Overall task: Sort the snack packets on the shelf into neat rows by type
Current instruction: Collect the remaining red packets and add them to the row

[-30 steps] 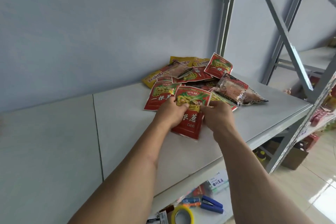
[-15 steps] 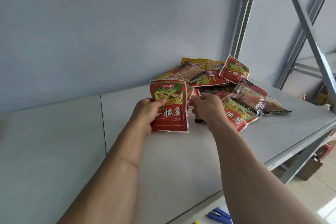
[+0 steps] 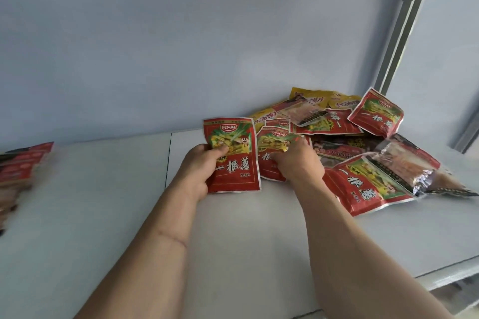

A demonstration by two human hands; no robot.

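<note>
The red packet [image 3: 233, 154] in the left hand [image 3: 198, 171] stands upright over the shelf [image 3: 103, 215], face to the camera, its long axis running 12 to 6 with the logo end at 12; the thumb presses its front near the left edge and the fingers curl behind it, a firm grip. Just at its 3 o'clock, edges nearly touching, a second red packet [image 3: 274, 153] of the same kind lies tilted slightly, top toward 12, and the right hand [image 3: 298, 163] grips it with fingers curled over its lower half. From 1 to 4 o'clock of that hand spreads the pile [image 3: 337, 124], heaped against the wall [image 3: 181, 46]: red packets pointing various ways, a large one [image 3: 363, 186] at 4 with its long axis running 10 to 4, yellow packets [image 3: 316, 97] at the back, and a clear bag [image 3: 414, 168] at the right end. Far off at 9 o'clock, at the left edge of view, blurred red packets [image 3: 23, 163] sit on the shelf. A metal post [image 3: 407, 21] rises at 2 o'clock.
</note>
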